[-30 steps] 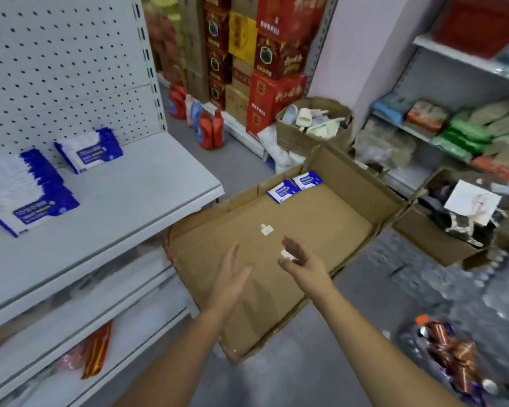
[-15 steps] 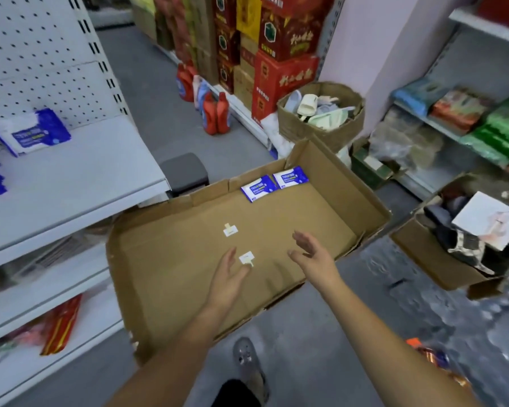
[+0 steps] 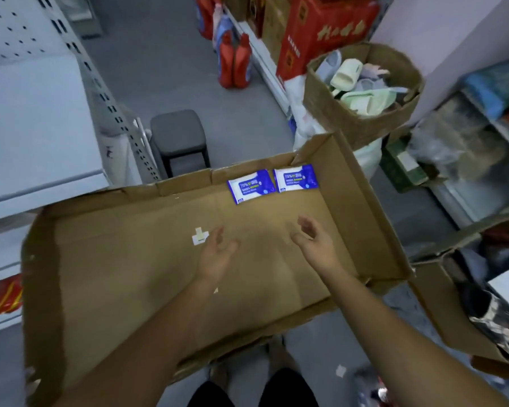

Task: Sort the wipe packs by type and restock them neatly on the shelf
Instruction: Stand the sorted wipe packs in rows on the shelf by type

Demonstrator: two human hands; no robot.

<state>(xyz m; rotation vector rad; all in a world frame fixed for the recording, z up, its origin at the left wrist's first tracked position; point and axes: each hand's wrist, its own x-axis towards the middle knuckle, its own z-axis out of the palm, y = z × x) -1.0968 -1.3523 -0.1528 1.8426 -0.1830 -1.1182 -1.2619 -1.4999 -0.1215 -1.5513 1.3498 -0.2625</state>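
Two blue-and-white wipe packs lie side by side against the far wall of a wide, shallow cardboard box (image 3: 106, 259): the left pack (image 3: 251, 185) and the right pack (image 3: 295, 177). My left hand (image 3: 216, 254) hovers over the middle of the box with relaxed fingers, holding nothing. My right hand (image 3: 313, 240) is beside it, fingers loosely spread and empty, a short way below the right pack. A small white paper scrap (image 3: 200, 236) lies on the box floor just left of my left hand. The grey shelf (image 3: 39, 127) is at the left; no packs on it are in view.
A grey stool (image 3: 178, 138) stands behind the box. Red bottles (image 3: 235, 61) and red cartons (image 3: 321, 33) line the aisle. A cardboard bin of slippers (image 3: 362, 92) is at upper right, another open box (image 3: 465, 318) at right. A red packet (image 3: 5, 295) lies on a lower shelf.
The view has swung down and right, so the packs on the shelf have left the frame. Both hands have moved forward over the box toward the two packs.
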